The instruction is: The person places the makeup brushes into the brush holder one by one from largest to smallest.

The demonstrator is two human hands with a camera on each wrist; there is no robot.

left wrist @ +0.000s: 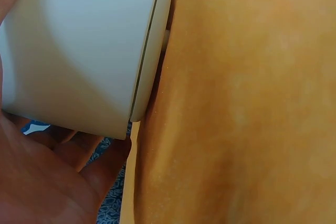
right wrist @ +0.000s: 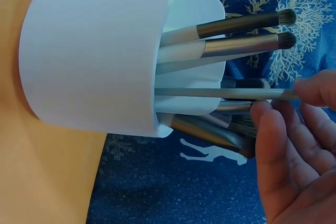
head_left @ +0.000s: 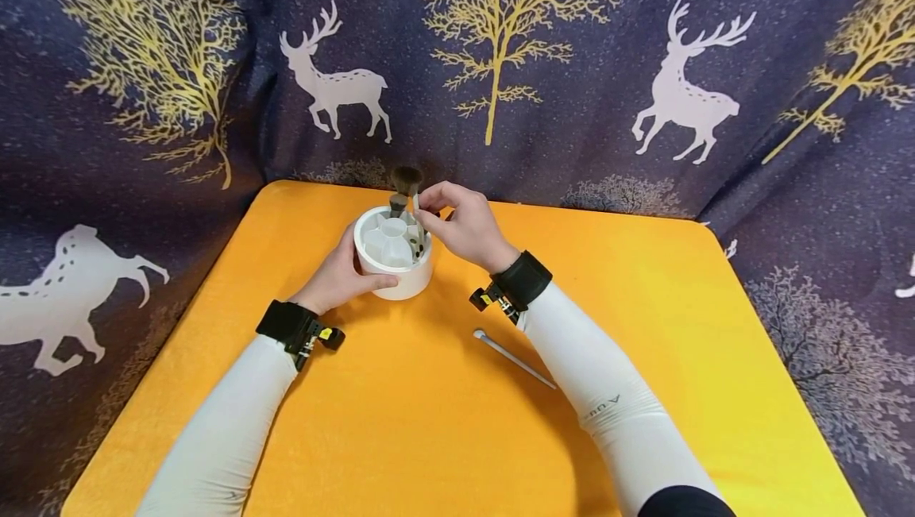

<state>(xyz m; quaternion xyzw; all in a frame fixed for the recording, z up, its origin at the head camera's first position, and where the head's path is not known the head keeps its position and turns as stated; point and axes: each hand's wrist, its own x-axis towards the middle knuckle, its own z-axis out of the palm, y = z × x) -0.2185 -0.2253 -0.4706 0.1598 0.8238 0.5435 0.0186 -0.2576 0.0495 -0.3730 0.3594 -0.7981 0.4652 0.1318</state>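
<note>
A white round makeup brush holder (head_left: pixel 403 285) with inner compartments stands on the table. My left hand (head_left: pixel 336 275) grips its left side, thumb along the front; in the left wrist view the fingers (left wrist: pixel 47 177) lie against the white wall. My right hand (head_left: pixel 468 227) pinches a slim pale makeup brush (right wrist: pixel 226 93) by its upper part, and its lower end is inside the holder at the right. Other makeup brushes (right wrist: pixel 244 44) with metal ferrules stand around it. A large fluffy brush head (head_left: pixel 406 178) rises at the back of the holder.
One loose makeup brush (head_left: pixel 515 360) lies on the orange tabletop (head_left: pixel 400 422), close to my right forearm. Behind the table hangs a dark blue curtain (head_left: pixel 572 104) with deer and trees.
</note>
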